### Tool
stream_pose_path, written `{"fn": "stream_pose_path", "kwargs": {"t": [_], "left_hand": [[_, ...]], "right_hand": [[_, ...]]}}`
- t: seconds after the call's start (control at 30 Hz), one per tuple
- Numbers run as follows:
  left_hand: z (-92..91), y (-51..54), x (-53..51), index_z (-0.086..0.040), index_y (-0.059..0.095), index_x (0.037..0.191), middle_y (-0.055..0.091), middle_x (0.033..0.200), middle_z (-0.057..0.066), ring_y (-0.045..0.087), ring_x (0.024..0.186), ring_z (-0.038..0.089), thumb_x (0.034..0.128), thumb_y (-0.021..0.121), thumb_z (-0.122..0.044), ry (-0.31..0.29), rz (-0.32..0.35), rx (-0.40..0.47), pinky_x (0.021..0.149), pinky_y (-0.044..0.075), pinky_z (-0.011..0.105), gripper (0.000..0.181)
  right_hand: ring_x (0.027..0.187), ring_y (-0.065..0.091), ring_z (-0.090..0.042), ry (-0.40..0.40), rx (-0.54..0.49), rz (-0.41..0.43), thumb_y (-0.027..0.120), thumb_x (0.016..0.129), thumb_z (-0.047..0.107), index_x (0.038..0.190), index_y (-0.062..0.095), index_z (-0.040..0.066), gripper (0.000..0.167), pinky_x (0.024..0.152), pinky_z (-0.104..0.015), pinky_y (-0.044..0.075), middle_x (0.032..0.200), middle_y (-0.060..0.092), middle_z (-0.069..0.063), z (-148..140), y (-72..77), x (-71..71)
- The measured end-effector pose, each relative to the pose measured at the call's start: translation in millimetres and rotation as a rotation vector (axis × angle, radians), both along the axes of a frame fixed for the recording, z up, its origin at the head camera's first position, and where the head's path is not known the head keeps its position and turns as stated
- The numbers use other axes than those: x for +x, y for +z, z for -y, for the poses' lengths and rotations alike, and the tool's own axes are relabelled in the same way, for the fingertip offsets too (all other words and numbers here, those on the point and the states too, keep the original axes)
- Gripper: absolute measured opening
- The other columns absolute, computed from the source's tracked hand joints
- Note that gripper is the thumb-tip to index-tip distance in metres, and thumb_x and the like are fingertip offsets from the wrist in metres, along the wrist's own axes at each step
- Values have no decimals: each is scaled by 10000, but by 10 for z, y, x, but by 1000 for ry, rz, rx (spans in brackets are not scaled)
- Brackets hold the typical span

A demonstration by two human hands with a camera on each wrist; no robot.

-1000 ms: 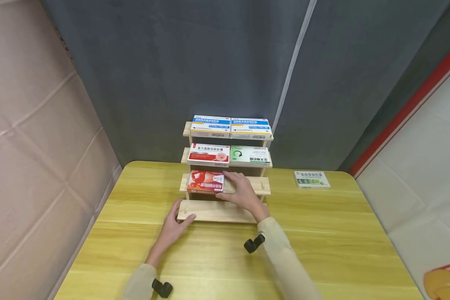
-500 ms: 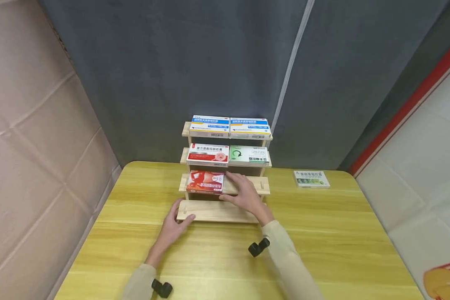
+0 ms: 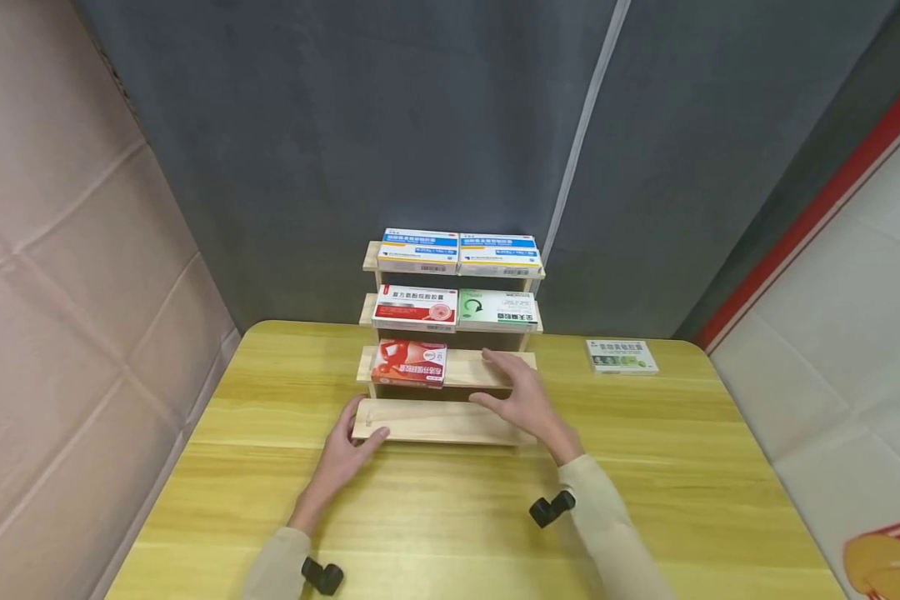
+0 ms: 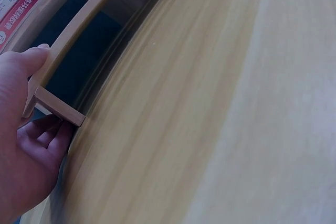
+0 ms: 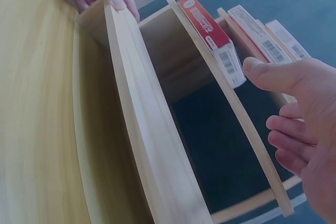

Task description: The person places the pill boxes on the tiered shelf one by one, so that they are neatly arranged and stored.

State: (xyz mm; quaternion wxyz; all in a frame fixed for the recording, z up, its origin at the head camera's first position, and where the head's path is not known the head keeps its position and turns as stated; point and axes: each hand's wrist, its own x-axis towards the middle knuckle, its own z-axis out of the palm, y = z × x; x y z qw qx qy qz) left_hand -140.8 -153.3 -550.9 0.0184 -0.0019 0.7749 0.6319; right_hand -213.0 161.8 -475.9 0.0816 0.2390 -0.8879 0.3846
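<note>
A stepped wooden rack stands on the table with medicine boxes on its upper tiers. My left hand grips the left end of its lowest board; in the left wrist view the thumb lies on the board's edge and the fingers go behind the end support. A red medicine box lies at the left of the second tier from the bottom. To the right of that box, my right hand hovers by the tier's right part, thumb and fingers spread and holding nothing. In the right wrist view the thumb appears near the red box's end, apparently apart from it.
Above sit a red-and-white box and a green-and-white box, then two blue-and-white boxes on the top tier. Another green-and-white box lies on the table at right. A grey curtain hangs behind.
My right hand has let go of the red medicine box and moved right, away from it. The box stays on its tier. My left hand keeps its grip on the rack.
</note>
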Motion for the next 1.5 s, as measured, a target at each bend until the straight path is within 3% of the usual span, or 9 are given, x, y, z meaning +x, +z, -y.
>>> {"fn": "stream_pose_path", "kwargs": {"t": [0.3, 0.53, 0.67, 0.87, 1.07, 1.5], "left_hand": [[8, 24, 0, -56, 262, 1588, 598, 1327, 297, 681, 1017, 294, 919, 758, -149, -4, 2, -9, 779, 593, 238, 838], [12, 38, 5, -53, 260, 1588, 595, 1336, 295, 682, 1027, 310, 920, 759, -151, -9, 5, -12, 779, 596, 243, 839], [16, -68, -38, -63, 246, 1594, 588, 1350, 291, 679, 1033, 310, 925, 752, -148, 1, 5, -23, 777, 594, 239, 843], [49, -294, -112, -96, 236, 1603, 582, 1368, 279, 678, 1020, 255, 934, 744, -158, 16, -11, -33, 775, 591, 235, 843], [66, -334, -116, -123, 262, 1594, 607, 1353, 244, 689, 1005, 232, 924, 759, -209, 9, -35, -25, 785, 599, 250, 838], [78, -351, -112, -138, 256, 1596, 604, 1370, 227, 695, 1021, 280, 913, 772, -242, 4, -25, 6, 793, 607, 271, 863]], "right_hand": [[1276, 581, -412, 20, -42, -70, 874, 792, 194, 1399, 542, -61, 737, 1099, -565, 449, 1399, 599, -235, -248, 24, 83], [1314, 550, -418, -23, -48, -36, 879, 792, 203, 1402, 545, -42, 737, 1116, -575, 432, 1421, 585, -226, -494, -5, 81], [1334, 529, -412, -40, -49, -12, 879, 792, 223, 1421, 529, -25, 762, 1116, -596, 421, 1444, 566, -221, -663, -15, 79], [1290, 544, -420, -40, -53, -62, 879, 775, 138, 1409, 531, -41, 745, 1054, -612, 458, 1423, 577, -232, -902, -48, 41], [1278, 533, -436, -57, -45, -64, 872, 781, 115, 1419, 517, -47, 748, 1019, -622, 462, 1423, 570, -244, -1124, -47, -3], [1356, 447, -471, -134, -27, 15, 824, 844, 138, 1480, 452, -31, 756, 1041, -641, 410, 1502, 483, -260, -1607, -93, -161]]}}
